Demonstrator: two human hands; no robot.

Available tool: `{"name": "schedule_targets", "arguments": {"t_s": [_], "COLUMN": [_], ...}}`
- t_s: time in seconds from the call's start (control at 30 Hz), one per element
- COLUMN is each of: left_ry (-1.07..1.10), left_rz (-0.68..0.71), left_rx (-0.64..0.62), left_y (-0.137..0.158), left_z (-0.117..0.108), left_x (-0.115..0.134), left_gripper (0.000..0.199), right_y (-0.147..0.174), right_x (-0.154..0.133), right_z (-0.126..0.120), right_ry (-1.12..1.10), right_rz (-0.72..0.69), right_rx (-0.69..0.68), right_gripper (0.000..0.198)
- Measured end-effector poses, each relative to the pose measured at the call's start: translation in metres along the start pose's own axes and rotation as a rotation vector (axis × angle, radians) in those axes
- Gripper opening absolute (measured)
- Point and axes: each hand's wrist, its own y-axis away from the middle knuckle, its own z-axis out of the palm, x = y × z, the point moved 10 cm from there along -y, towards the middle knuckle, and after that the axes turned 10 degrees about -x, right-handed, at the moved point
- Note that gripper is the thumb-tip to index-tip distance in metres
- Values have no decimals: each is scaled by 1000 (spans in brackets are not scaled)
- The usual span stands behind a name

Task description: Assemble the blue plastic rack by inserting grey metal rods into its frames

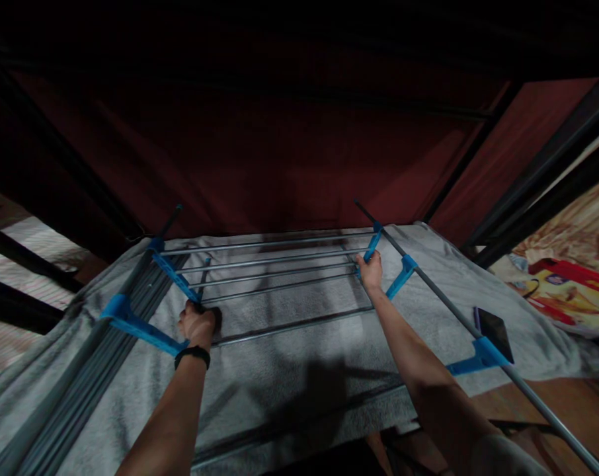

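A rack of grey metal rods (pixel 279 260) with blue plastic brackets lies in front of me on a grey blanket. My left hand (pixel 197 324), with a black band at its wrist, is closed around the near end of the left blue bracket (pixel 174 274). My right hand (pixel 370 270) is closed on the right blue bracket (pixel 373 244), the thumb toward the rods. Several parallel rods run between the two brackets. Lower blue brackets (pixel 143 329) stick out from the side poles, one just left of my left hand. My fingers hide parts of both gripped ends.
Loose grey tubes (pixel 101 370) lie side by side along the left. A phone (pixel 494 332) rests on the grey blanket (pixel 289 367) beside the right pole (pixel 443 297). A red and yellow package (pixel 572 291) is at far right. Dark red panels (pixel 279 165) and black frame bars stand behind.
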Motion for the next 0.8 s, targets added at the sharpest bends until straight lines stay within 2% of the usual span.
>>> {"name": "schedule_targets", "arguments": {"t_s": [0.2, 0.47, 0.63, 0.7, 0.8], "left_ry": [69, 48, 56, 48, 35], "left_rz": [41, 41, 55, 33, 12], "left_rx": [-7, -18, -19, -5, 27], "left_y": [3, 3, 0, -1, -1], "left_z": [1, 6, 8, 8, 6], "left_x": [0, -4, -5, -6, -7], "left_gripper": [65, 66, 67, 63, 55], "right_y": [-7, -10, -12, -5, 27], "right_x": [8, 9, 13, 14, 8], "right_z": [1, 2, 2, 6, 9], "right_ry": [190, 222, 110, 17, -91], "right_rz": [192, 205, 229, 199, 35], "right_rx": [-18, -29, -43, -39, 94], "right_gripper": [51, 54, 53, 55, 62]}}
